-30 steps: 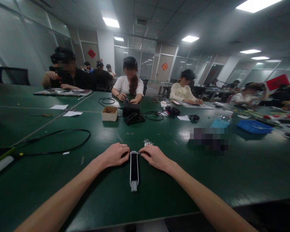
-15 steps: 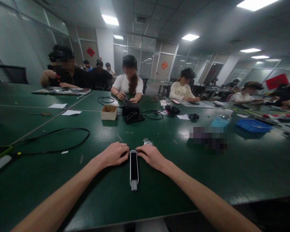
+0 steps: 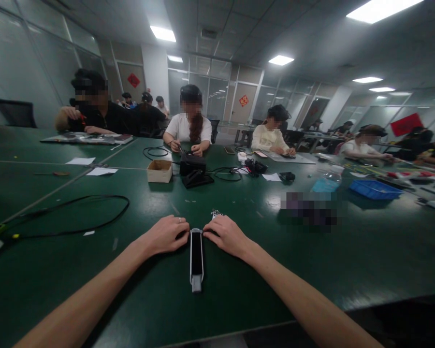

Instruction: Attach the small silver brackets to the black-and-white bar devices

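Note:
A slim, long black-and-white device [image 3: 196,253] with a grey block at its near end lies on the green table in front of me. My left hand [image 3: 168,235], a ring on one finger, has its curled fingertips at the left side of the device's far end. At the right side of that same end, the fingers of my right hand [image 3: 226,235] are bent and pinched in. The exact contact of the fingertips is too small to make out. Just beyond my right hand are small shiny metal pieces [image 3: 216,213], partly covered by it.
Farther off stand a cardboard box [image 3: 159,171], a black box [image 3: 192,164] and a bottle of blue liquid [image 3: 326,180]. A blue tray [image 3: 376,189] sits to the right, and a black cable [image 3: 125,208] loops on the left. Several people work across the table.
The whole view has shifted slightly, so the scene sits a little farther left and lower. My right hand covers more of the shiny metal pieces. Both hands stay at the device's far end.

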Demonstrator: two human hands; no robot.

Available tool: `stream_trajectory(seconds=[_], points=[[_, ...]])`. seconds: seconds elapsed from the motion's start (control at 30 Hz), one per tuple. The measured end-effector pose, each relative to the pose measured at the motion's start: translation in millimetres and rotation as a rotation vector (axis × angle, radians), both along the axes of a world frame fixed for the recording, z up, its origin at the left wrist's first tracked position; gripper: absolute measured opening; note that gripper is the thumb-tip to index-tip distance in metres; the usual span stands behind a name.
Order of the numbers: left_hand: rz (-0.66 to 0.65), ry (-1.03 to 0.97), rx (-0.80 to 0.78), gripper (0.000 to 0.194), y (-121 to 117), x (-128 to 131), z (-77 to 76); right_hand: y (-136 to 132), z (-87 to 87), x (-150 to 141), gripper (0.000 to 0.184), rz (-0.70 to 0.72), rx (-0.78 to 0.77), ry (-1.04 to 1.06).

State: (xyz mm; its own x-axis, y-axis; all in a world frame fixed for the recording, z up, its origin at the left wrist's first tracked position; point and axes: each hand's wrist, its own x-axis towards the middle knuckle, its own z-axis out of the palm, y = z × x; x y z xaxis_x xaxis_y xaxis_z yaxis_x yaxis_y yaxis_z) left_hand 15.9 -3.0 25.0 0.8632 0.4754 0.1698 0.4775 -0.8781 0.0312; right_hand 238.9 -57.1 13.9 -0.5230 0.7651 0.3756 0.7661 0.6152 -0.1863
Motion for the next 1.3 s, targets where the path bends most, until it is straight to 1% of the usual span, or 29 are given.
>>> stream_trajectory(seconds=[0.07,0.17,0.23,0.3,0.4,0.47,0.67,0.77,0.9,1.07,1.2,1.3], points=[[0.000,0.002,0.002,0.021,0,0,-0.5,1,3.5,5,0.019,-0.027,0.022,-0.010],[-0.006,0.002,-0.003,0.022,1,-1,-0.6,4,11.9,21,0.020,-0.156,0.028,-0.036],[-0.010,0.003,-0.007,0.022,1,-1,0.2,5,15.9,36,0.020,-0.259,-0.029,-0.076],[-0.009,-0.002,-0.007,0.022,1,-1,1.4,7,16.3,50,0.019,-0.317,-0.130,-0.111],[0.014,-0.017,-0.008,0.021,-1,-3,3.0,9,12.3,65,0.018,-0.298,-0.247,-0.105],[0.029,-0.028,-0.010,0.019,-2,-4,3.4,9,9.9,69,0.018,-0.274,-0.275,-0.086],[0.037,-0.027,-0.029,0.014,-2,-5,1.7,8,9.5,66,0.020,-0.240,-0.284,-0.062],[0.043,-0.025,-0.037,0.013,-3,-3,2.1,10,5.4,65,0.020,-0.233,-0.271,-0.049],[0.048,-0.023,-0.036,0.013,-4,-1,2.6,14,1.1,63,0.018,-0.266,-0.277,-0.031],[0.045,-0.031,-0.019,0.014,-3,0,0.4,12,7.5,56,0.016,-0.329,-0.298,-0.070],[0.052,-0.042,-0.016,0.015,-3,2,1.2,9,13.3,48,0.017,-0.376,-0.194,-0.082],[0.073,-0.040,-0.012,0.015,-5,4,1.9,6,15.2,40,0.013,-0.368,-0.115,-0.018]])
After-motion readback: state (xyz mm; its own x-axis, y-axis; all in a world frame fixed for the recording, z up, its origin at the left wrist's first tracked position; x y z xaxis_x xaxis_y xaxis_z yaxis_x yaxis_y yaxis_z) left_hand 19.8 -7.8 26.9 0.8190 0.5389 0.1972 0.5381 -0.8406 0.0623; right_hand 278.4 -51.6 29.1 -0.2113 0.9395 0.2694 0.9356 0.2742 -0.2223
